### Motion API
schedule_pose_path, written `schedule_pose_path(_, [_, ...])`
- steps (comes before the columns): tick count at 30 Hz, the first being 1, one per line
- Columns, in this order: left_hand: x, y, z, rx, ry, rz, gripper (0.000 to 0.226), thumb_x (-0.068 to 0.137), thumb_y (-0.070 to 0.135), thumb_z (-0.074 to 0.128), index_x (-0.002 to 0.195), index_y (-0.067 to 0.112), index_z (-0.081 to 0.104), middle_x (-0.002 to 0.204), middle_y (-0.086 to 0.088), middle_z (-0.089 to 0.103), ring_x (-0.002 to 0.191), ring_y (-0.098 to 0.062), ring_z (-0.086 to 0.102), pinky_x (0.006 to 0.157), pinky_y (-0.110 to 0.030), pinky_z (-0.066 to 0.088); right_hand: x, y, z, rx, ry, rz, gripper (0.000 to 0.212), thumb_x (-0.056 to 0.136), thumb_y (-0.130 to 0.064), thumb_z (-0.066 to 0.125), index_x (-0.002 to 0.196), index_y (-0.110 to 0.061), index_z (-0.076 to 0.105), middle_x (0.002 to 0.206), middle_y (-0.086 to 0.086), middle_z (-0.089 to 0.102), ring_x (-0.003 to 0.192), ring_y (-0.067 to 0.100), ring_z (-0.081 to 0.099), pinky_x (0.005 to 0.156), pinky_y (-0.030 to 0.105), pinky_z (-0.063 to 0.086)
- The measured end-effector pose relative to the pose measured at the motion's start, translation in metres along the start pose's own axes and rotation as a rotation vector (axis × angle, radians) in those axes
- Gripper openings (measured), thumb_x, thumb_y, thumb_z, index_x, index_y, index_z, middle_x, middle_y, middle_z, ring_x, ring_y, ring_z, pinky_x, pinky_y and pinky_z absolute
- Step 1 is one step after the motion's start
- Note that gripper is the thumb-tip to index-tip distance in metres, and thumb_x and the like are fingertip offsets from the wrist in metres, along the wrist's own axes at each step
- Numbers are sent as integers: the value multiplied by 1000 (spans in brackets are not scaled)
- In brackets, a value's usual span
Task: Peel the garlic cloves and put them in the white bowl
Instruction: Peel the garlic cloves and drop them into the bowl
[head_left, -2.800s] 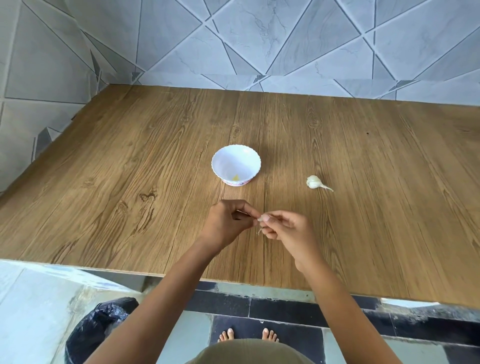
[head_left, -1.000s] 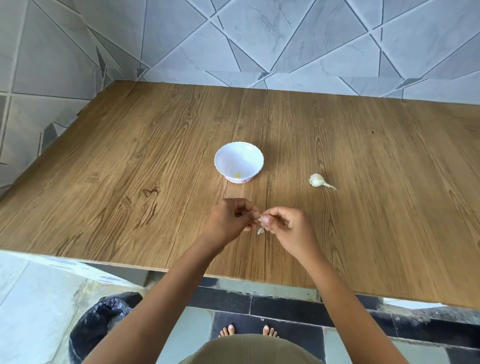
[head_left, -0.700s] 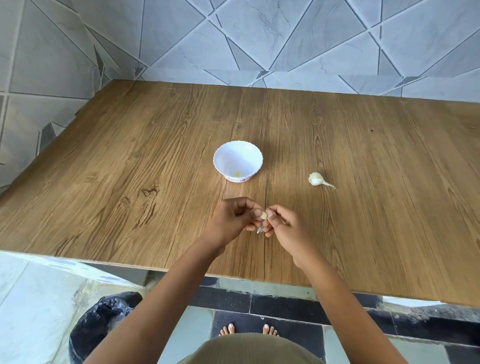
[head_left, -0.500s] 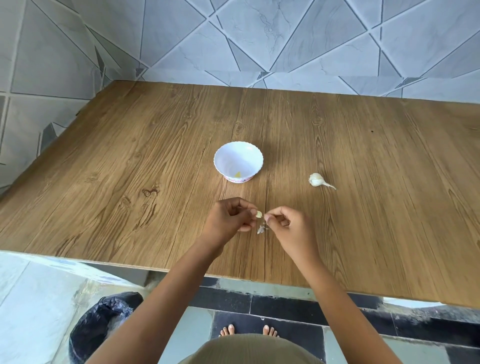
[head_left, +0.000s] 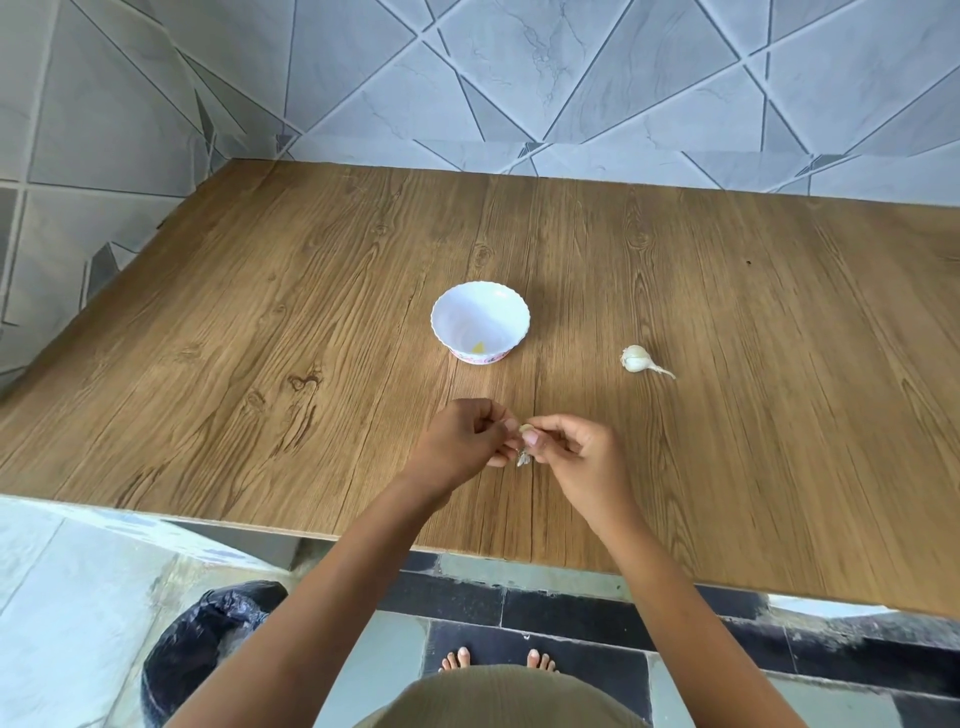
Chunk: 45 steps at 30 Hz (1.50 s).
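At the far left, below the near edge of the surface (head_left: 260, 364), a bin lined with a black bag (head_left: 208, 654) stands on the pale floor tiles. The wood-grain surface runs back from there to a wall of grey, marble-look tiles (head_left: 519, 78) cut in triangles.

Near the middle of the surface sits the white bowl (head_left: 511, 322), upright, with a scalloped rim and a pink pattern round its foot. One small yellowish piece (head_left: 479, 347) lies at its bottom; whether it is a peeled clove is too small to tell.

In front of the bowl and apart from it, the two hands meet above the surface. The left hand (head_left: 462, 441) has its fingers curled in, thumb and fingertips pinched on a small pale garlic clove (head_left: 526, 428). The clove sits right where the two hands touch. A wisp of papery skin (head_left: 523, 458) hangs down just under it. The right hand (head_left: 576, 452) is curled too, its forefinger and thumb clamped on the same clove from the other side.

Further right, well apart from hands and bowl, the rest of the garlic bulb (head_left: 638, 358) lies on its side, its dry stem pointing right.

Below the surface edge, bare toes (head_left: 460, 657) show on dark floor tiles
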<state>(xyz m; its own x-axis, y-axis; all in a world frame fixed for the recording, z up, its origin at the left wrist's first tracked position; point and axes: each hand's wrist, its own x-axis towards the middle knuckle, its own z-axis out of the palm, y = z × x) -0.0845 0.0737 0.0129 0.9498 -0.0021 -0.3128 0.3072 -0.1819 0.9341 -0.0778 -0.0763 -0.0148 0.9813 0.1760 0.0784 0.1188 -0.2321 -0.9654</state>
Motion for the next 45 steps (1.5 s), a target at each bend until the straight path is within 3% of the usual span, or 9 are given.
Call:
schedule_pose_path(4, [-1,0,0,-82,15,-42,18,97,7,49,84,5,62,74,-6,65,64,-11,62,60,-18,52,0,3,2,21,75,-25,16,81,-8,71,95,-17,71,84,-6,72,76,6,69,70,22,56])
schedule_pose_path(10, [-1,-2,-2,559,195,251,11,89,19,64,92,15,74,82,8,64,68,-7,56,64,-15,42,1,8,-6,112,48,70,18,85,-9,67,99,-21,68,86,-5,72,81,11,70,75,30,58])
schedule_pose_path(15, [-3,4,-2,155,107,144,8,80,15,75,84,12,69,65,7,66,52,-9,57,58,-21,48,1,4,-4,35,74,-7,21,83,-14,69,91,-32,67,85,-9,71,75,7,68,69,30,58])
schedule_pose_path(23, [0,8,-3,134,43,98,4,84,9,70,84,6,70,71,-15,69,61,-23,58,69,-45,55,-2,7,-1,-223,137,-201,11,83,-10,70,93,-10,73,83,-1,73,72,5,67,62,15,52])
schedule_pose_path(26, [1,8,0,107,40,69,8,88,8,65,85,1,68,67,-7,67,57,-13,60,66,-37,54,-3,8,4,-478,248,-426,7,81,-5,69,88,-7,72,76,0,71,61,12,65,49,31,54])
schedule_pose_path(31, [-3,6,7,-179,-27,-87,14,94,10,57,83,4,63,71,-7,64,58,-7,62,55,-16,50,-5,8,5,-657,335,-631,19,87,-12,53,86,-4,71,76,2,69,64,15,64,53,28,53])
schedule_pose_path(35, [-5,4,8,-355,-36,-169,14,93,12,58,86,1,64,69,-6,64,56,-7,62,51,-15,48,-4,6,3,-392,258,-393,11,86,-14,63,88,-10,72,77,-3,72,65,11,66,55,31,55])
schedule_pose_path(41, [-5,-3,15,141,255,201,9,86,11,67,79,7,69,65,-4,69,53,-7,60,57,-23,51,0,1,-3,-388,197,-269,3,82,-14,72,82,-11,73,70,-5,70,61,7,63,56,29,55])
schedule_pose_path(45, [-9,1,13,-181,159,78,9,89,8,63,82,5,68,70,-8,69,62,-12,65,57,-20,52,2,-3,-5,-196,99,-170,4,86,-11,66,86,-11,71,73,-11,67,67,-2,62,58,9,45])
